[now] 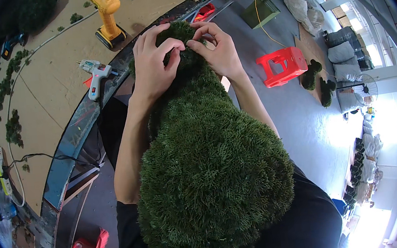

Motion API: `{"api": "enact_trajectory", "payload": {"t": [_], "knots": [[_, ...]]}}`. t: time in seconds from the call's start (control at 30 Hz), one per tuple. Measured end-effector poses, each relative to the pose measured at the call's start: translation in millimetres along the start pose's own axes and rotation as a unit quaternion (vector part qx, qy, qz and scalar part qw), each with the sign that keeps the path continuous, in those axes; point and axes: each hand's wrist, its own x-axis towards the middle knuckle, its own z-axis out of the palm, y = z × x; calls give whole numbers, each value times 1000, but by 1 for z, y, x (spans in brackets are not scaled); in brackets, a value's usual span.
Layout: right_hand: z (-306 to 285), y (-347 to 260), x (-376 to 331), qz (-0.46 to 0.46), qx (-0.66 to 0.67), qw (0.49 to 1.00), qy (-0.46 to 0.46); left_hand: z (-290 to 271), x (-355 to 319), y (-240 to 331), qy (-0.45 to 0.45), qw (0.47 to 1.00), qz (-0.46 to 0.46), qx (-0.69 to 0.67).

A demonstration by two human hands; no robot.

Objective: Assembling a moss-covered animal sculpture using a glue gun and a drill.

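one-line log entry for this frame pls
left hand: fingers pressed on top of green topiary form | right hand: pinching foliage at same spot | nearby: white glue gun, yellow drill on workbench

Glue gun (94,74) left of topiary (210,171)

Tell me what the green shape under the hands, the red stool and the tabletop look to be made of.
Green shape: likely artificial foliage, matte; dense, fine, uniform needle-like tufts. Both hands press into its far end.
Red stool: probably moulded plastic, slightly glossy; even colour, cut-out slots.
Tabletop: seemingly cardboard or fibreboard, matte tan; flat, with a visible seam.
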Motion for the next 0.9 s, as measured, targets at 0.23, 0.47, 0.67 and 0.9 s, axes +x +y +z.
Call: {"api": "enact_trajectory", "payload": {"t": [0.23, 0.47, 0.67, 0.9], "knots": [[-1, 9, -2, -35, 15, 999, -4, 0, -9, 19, 10, 992, 28, 126], [0, 7, -2, -42, -4, 999, -9, -19, -22, 14, -32, 992, 52, 109], [-1, 2, 2, -44, -12, 999, 7, -23, -14, 19, -30, 992, 58, 107], [7, 4, -7, -34, -10, 999, -13, -3, -14, 15, 36, 999, -39, 2]]}}
